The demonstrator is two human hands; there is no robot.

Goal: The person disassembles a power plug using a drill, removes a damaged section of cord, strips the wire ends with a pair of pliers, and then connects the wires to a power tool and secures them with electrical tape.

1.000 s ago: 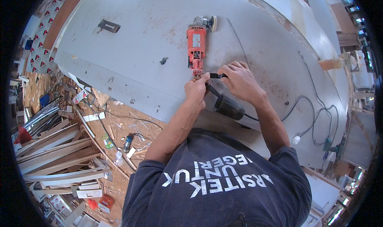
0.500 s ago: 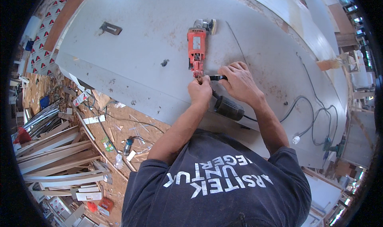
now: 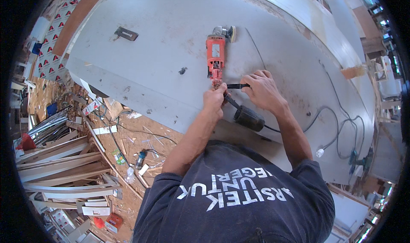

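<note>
A red power tool (image 3: 215, 51) with a round pad at its head lies on the grey sheet panel (image 3: 141, 64), its rear housing exposed. My left hand (image 3: 214, 100) is closed on the black cable at the tool's rear, thumb and finger pinched there. My right hand (image 3: 265, 91), to its right, pinches a short black strip (image 3: 235, 86) that runs sideways from the left hand's fingertips. Below my hands, a black cylindrical cover (image 3: 250, 117) sits on the cable, apart from the tool.
A black slotted piece (image 3: 126, 33) is at upper left. Coiled cord and a green tool (image 3: 358, 160) are at right. Below the panel's left edge are offcuts (image 3: 64, 166), a small blue tool (image 3: 140, 160), cords and scraps on the floor (image 3: 128, 140).
The whole view has shifted slightly down and right. My hands keep their grips, with slightly more of the black strip showing between them.
</note>
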